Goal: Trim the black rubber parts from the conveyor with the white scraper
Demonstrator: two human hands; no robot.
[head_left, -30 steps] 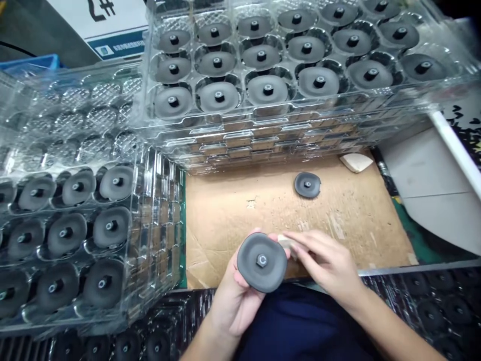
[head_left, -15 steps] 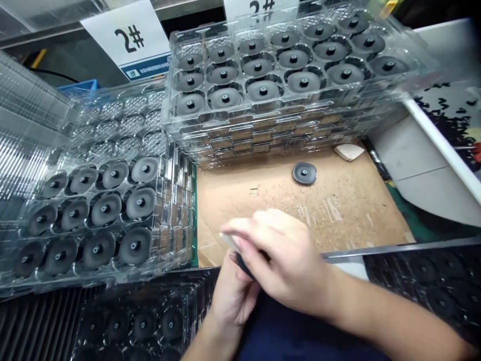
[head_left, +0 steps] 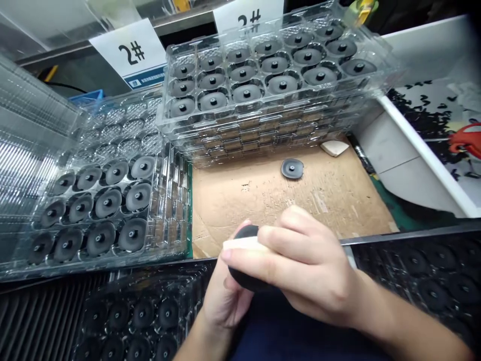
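Head view: the left hand (head_left: 223, 301) cups a dark rubber disc (head_left: 246, 278) from beneath, bracing it over the near edge of the cardboard worktop (head_left: 285, 215), while the right hand (head_left: 304, 265) pinches a pale pad (head_left: 240, 243) against it.

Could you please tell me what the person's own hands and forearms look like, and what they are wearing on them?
The left hand and right hand are both bare, with no gloves, rings or watch in view. The left forearm and right forearm show no sleeves. Dark navy fabric, probably the person's clothing, shows below the hands.
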